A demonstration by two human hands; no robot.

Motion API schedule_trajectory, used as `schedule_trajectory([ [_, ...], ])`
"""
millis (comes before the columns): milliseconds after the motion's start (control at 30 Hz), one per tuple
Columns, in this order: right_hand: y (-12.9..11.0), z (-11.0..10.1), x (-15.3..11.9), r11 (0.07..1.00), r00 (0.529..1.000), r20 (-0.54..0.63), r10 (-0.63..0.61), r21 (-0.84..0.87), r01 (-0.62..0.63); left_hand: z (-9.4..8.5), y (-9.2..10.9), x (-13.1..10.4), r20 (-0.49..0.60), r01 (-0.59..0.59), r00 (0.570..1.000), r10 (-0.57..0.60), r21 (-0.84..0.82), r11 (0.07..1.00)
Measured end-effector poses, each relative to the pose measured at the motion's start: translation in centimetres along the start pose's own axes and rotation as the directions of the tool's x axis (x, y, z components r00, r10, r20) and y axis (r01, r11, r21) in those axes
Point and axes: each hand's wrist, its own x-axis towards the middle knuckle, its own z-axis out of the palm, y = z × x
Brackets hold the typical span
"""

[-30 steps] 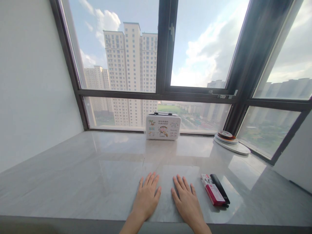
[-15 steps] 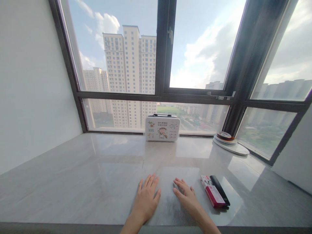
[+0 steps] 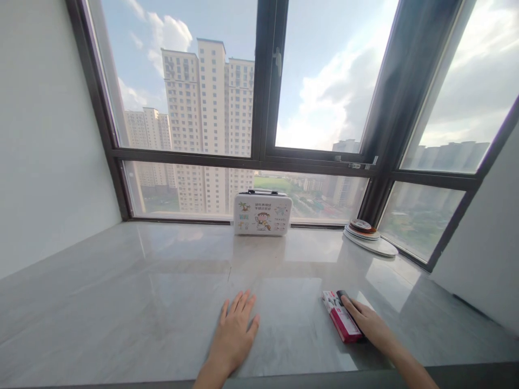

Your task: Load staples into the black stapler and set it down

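My left hand (image 3: 235,332) lies flat on the grey marble-like sill (image 3: 162,319), palm down with its fingers spread, holding nothing. Over at the right, my right hand (image 3: 371,323) is closed round a long black stapler (image 3: 344,299), most of which the hand hides. The thumb side shows near the stapler's far end; the other fingertips are hidden. Close along the left of the stapler lies a pink and white box (image 3: 343,323), still on the sill. Whether my right hand also touches the box, I cannot tell.
A white case (image 3: 263,216) with cartoon prints and a black handle stands upright against the window. Several round plates or mats (image 3: 371,243) are stacked in the right back corner. Dark window frames (image 3: 243,162) run along the back; a white wall (image 3: 48,162) bounds the left.
My right hand has moved right from the bare sill onto the black stapler and closed round it. My left hand stays flat. The whole view has shifted slightly.
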Motion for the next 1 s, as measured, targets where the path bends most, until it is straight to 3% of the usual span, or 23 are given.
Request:
schedule_trajectory([
  [200,-5.2,3.4,-2.3,0.997,0.998,0.035,-0.059,0.059,0.057,0.3,0.1,-0.1,-0.043,-0.015,0.999,0.014,-0.016,1.0],
  [400,-13.1,10.0,-4.1,0.992,0.993,-0.001,-0.12,0.049,0.119,0.6,-0.6,0.2,-0.071,-0.006,0.997,-0.007,-0.175,0.985],
  [500,-17.0,13.5,-4.9,0.995,0.995,-0.017,-0.098,0.019,0.099,0.5,-0.9,0.0,-0.134,0.059,0.984,-0.121,-0.394,0.917],
  [600,-19.6,15.9,-5.6,0.996,0.995,-0.038,-0.091,-0.001,0.091,0.4,-0.3,-0.7,-0.159,0.138,0.944,-0.289,-0.606,0.784],
  [667,-20.1,16.3,-5.8,0.994,0.994,-0.04,-0.101,0.026,0.102,0.4,0.7,-1.3,-0.204,0.146,0.918,-0.34,-0.624,0.767],
  [800,-18.1,15.0,-5.6,0.982,0.987,-0.074,-0.143,0.117,0.151,0.4,3.3,-2.0,-0.386,0.17,0.861,-0.33,-0.393,0.904],
  [900,-15.8,13.3,-5.7,0.973,0.986,-0.101,-0.129,0.178,0.146,0.2,4.0,-2.2,-0.383,0.271,0.849,-0.364,-0.276,0.922],
  [1000,-14.1,12.4,-6.0,0.965,0.985,-0.114,-0.131,0.214,0.153,-0.1,3.1,-2.4,-0.372,0.278,0.857,-0.356,-0.247,0.928],
])
